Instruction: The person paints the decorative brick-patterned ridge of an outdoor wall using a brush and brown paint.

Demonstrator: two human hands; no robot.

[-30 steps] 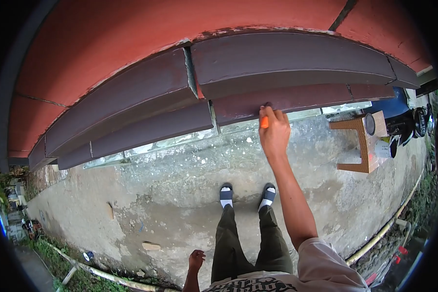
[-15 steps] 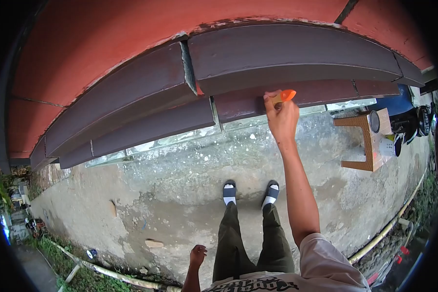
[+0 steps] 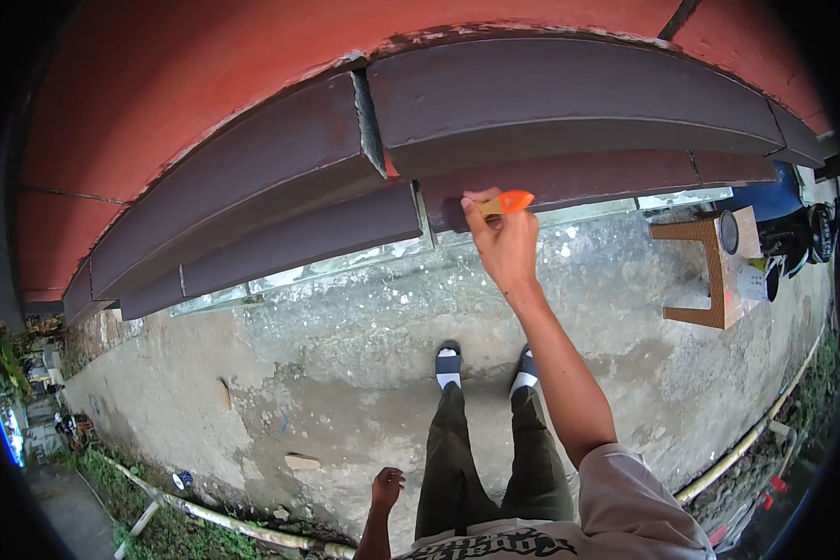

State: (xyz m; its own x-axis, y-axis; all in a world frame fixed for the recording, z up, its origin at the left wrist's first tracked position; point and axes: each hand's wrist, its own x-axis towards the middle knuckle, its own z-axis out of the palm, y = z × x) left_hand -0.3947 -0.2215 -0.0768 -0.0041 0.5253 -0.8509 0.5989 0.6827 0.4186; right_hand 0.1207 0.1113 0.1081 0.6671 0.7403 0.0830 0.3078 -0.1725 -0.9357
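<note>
A right hand (image 3: 501,245) is raised to a dark brown painted ledge (image 3: 569,177) on a red wall (image 3: 205,65), fingers pinched around a paintbrush (image 3: 504,203) with a bright orange handle, bristles hidden against the ledge; the left hand (image 3: 385,487) hangs loosely curled, holding nothing.

Right hand (image 3: 502,245) is up at centre, against the lower band (image 3: 327,233) of the wall moulding. It holds a brush (image 3: 506,202) with the handle pointing right. The upper band (image 3: 569,93) sits directly above the lower one, and the wall (image 3: 205,75) is above both. The floor (image 3: 345,308) runs from the wall base toward the near side. The feet (image 3: 449,366) are on it, below the raised hand. Left hand (image 3: 387,485) hangs at the near edge, left of the legs. A block (image 3: 301,461) lies on the floor left of that hand. A stool (image 3: 709,271) stands far right, close to the wall, with a can (image 3: 729,231) on top. A pipe (image 3: 243,527) lies along the floor's near edge.
</note>
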